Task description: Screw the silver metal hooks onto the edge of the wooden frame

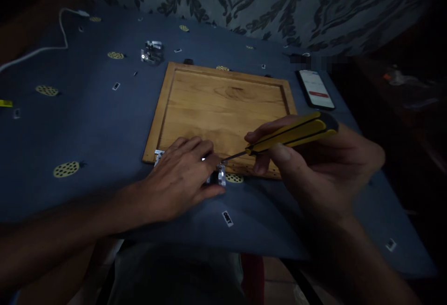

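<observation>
My left hand (pixel 183 179) is closed over a small shiny metal part (pixel 219 175) at the near edge of a wooden board (pixel 223 105), pressing it against the blue tablecloth. My right hand (pixel 314 160) grips a yellow-and-black screwdriver (pixel 291 133). Its thin shaft points left, and the tip meets the metal part right by my left fingertips. Most of the metal part is hidden under my left fingers.
A second metal assembly (pixel 152 52) lies at the back left of the table. A phone (pixel 316 89) with a lit screen rests to the right of the board. A white cable (pixel 52 44) runs across the far left. The blue cloth (pixel 87 123) carries yellow dotted patches and small tags.
</observation>
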Tool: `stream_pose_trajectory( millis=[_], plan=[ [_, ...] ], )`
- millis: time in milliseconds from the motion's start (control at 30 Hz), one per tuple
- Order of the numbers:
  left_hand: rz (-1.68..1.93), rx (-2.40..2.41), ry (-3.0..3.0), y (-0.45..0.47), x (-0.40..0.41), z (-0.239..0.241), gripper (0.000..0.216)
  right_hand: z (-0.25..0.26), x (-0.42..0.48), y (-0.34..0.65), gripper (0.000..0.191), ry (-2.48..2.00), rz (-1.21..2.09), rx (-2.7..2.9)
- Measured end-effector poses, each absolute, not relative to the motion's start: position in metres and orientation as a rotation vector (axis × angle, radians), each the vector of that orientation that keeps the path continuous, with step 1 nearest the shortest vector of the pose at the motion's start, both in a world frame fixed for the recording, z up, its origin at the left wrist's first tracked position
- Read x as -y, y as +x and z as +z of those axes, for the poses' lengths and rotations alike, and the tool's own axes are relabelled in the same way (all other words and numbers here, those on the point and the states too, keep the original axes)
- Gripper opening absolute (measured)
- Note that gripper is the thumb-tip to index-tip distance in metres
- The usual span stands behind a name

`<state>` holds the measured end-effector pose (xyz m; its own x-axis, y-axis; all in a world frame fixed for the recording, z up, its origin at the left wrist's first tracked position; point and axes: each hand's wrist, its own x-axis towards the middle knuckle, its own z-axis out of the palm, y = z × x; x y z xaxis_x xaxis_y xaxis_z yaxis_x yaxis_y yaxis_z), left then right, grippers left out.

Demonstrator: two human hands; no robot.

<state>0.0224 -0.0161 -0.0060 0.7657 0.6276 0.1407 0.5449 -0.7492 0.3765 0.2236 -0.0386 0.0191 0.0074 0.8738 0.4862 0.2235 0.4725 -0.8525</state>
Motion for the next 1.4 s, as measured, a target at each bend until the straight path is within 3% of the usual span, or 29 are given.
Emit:
stream_pose_trajectory(
  millis=[1133,1400],
  plan=[
    [0.350,-0.926,2.654,0.0216,0.0161,-0.0060,0.035,0.0228,0.0401,0.2248,0.019,-0.988,0.773,1.532],
    [0.346,-0.919,2.643,0.0222,0.0159,-0.0055,0.034,0.0247,0.0374,0.2252,0.011,-0.977,0.699,1.579]
  ],
)
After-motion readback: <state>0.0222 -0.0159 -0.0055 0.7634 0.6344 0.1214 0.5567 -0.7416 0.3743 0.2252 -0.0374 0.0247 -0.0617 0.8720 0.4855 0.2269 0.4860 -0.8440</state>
